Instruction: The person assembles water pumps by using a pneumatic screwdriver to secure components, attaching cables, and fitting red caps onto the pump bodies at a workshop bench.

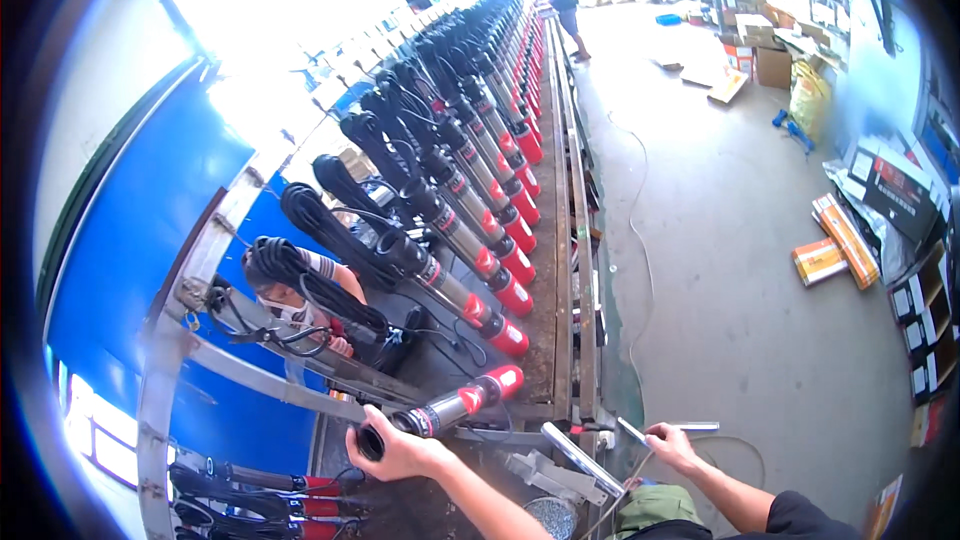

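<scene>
My left hand is wrapped round the open black end of a submersible pump, a steel cylinder with a red far end. The pump lies slanted at the near end of a long rack, its red tip pointing right. My right hand is closed on a thin silver rod that sticks out to its left. Just beyond the fingers is a silver tube; whether it joins the rod I cannot tell. Between my hands rests a thicker steel tube beside a grey metal bracket.
Rows of similar pumps with coiled black cables fill the rack. A person in a mask crouches behind its near end; another person stands far off. More pumps lie at lower left. Orange boxes and a cable lie on the floor.
</scene>
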